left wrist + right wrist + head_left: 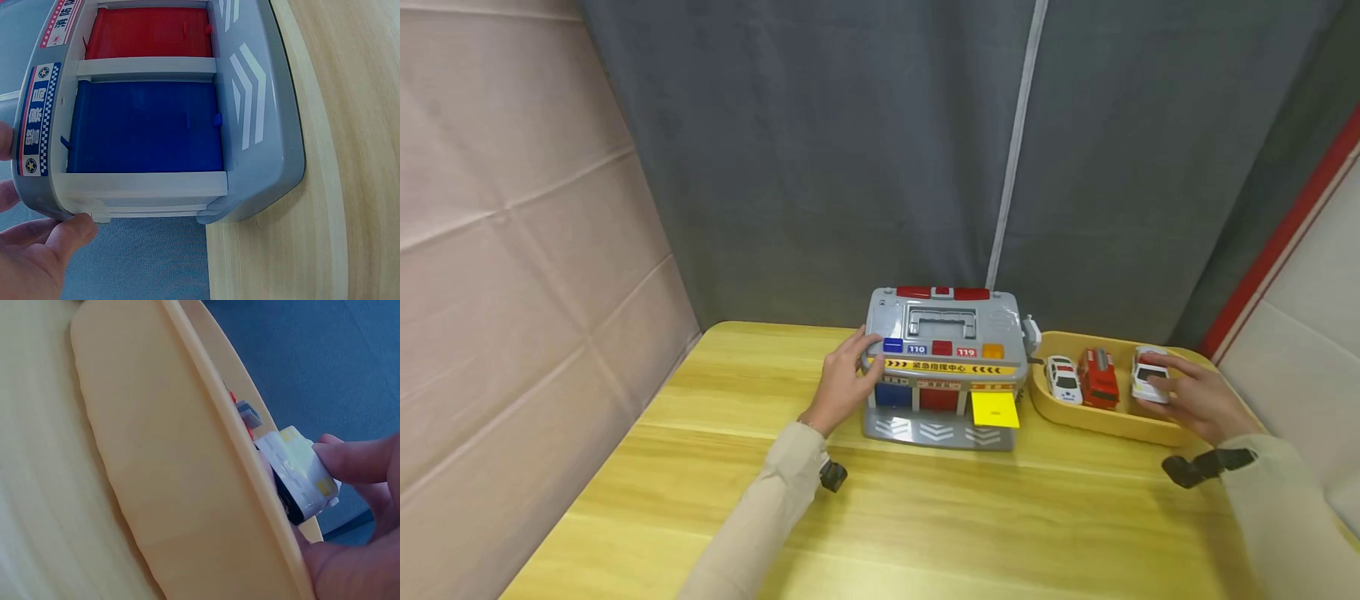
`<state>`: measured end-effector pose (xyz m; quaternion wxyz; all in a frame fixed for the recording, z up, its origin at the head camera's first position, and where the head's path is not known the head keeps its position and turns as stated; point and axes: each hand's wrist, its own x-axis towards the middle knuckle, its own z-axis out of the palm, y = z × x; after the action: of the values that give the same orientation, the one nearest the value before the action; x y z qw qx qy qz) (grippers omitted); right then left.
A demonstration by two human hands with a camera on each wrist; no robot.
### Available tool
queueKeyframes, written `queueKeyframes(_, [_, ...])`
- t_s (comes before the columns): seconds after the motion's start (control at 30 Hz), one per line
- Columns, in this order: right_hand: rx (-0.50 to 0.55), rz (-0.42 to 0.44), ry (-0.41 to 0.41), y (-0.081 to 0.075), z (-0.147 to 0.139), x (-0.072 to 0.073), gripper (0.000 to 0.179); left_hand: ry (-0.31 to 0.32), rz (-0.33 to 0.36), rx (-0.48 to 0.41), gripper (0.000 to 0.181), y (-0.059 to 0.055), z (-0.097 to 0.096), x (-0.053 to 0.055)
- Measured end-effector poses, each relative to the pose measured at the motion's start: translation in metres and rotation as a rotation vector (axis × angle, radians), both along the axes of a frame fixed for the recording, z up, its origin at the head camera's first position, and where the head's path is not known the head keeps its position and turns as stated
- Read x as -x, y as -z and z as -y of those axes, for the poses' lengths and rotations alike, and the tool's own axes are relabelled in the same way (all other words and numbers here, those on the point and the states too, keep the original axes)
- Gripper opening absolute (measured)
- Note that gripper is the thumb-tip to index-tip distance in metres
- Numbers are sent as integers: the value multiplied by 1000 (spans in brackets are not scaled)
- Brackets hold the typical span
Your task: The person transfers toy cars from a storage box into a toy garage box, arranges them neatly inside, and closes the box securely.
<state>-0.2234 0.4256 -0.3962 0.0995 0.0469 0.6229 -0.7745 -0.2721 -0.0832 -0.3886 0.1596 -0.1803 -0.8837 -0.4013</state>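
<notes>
Covering the far left, a pale pink sheet (512,208) shows fold lines and meets a dark grey curtain (850,167) behind the wooden table (925,517). Next, the left hand (846,383), in a beige sleeve (760,508) with a black wrist device (832,476), grips the left end of a grey toy station (943,367); its thumb lies at the front corner, its other fingers along the roof edge.

The station stands upright on the table. Its front carries, in order, a blue door (894,395) and a red door (938,398), both down, then a yellow door (996,410) swung outward above the ramp. White chevrons mark the ramp.

Just beside the station on its right sits a yellow tray (1105,427). Inside, from the left: a white toy car (1063,379), a red toy truck (1099,379) near it, and, across a gap, a second white car (1150,375). The right hand (1206,400) holds this second car between curled fingers and thumb. Seen from the right wrist, the car is tilted and shows above the tray's rim; whether it touches the tray floor cannot be told.
</notes>
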Motion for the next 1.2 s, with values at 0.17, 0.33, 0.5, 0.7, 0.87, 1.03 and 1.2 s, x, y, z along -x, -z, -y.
queueKeyframes(0.17, [13, -22, 9, -1, 4, -4, 43, 4, -14, 1, 38, -1, 1, -1])
queueKeyframes(0.33, [5, -36, 26, -6, 11, -8, 42, 0, 3, 9, 37, -2, 1, -2])
queueKeyframes(0.5, [-60, -27, 48, -11, 19, -12, 39, 5, 2, 3, 38, -2, 0, -2])
queueKeyframes(0.7, [-137, -54, 31, -13, 28, -18, 35, -2, -4, 11, 38, 0, 0, -1])
queueKeyframes(0.87, [-220, -73, 18, -14, 34, -22, 38, 1, -2, 8, 38, -1, 0, -3])
queueKeyframes(1.03, [-269, -121, -20, -15, 41, -26, 42, 4, 1, 1, 38, -1, 0, -3])
queueKeyframes(1.2, [-382, -117, -45, -16, 50, -29, 43, 3, -2, -3, 39, -1, 1, -2])
